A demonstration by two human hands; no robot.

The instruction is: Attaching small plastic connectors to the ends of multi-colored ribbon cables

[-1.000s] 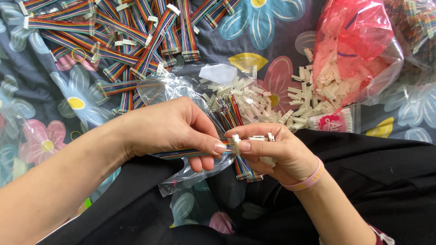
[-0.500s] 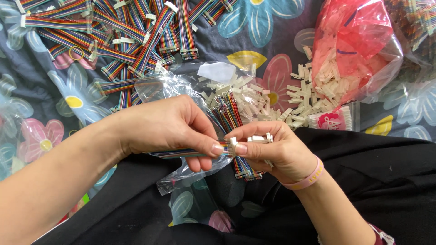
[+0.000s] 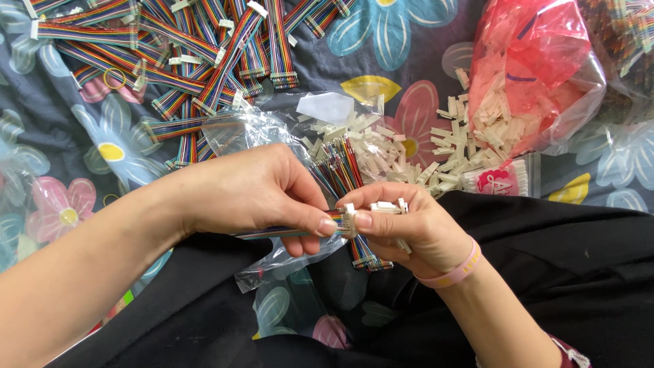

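My left hand (image 3: 255, 194) pinches a flat rainbow ribbon cable (image 3: 279, 232) between thumb and fingers, its end pointing right. My right hand (image 3: 409, 228) meets it, thumb and forefinger pressed on a small white plastic connector (image 3: 349, 212) at the cable's tip. Several more white connectors (image 3: 387, 206) rest across the right hand's fingers. A bundle of rainbow cables (image 3: 344, 170) in a clear plastic bag lies just behind and under the hands.
A heap of finished rainbow cables (image 3: 197, 48) lies at the top left on a flowered cloth (image 3: 388, 34). Loose white connectors (image 3: 470, 146) spill from a red plastic bag (image 3: 531, 68) at the right. Black fabric (image 3: 579, 272) covers my lap.
The hands have stayed together at the cable tip and shifted only slightly; the connector still sits pinched against the cable end.
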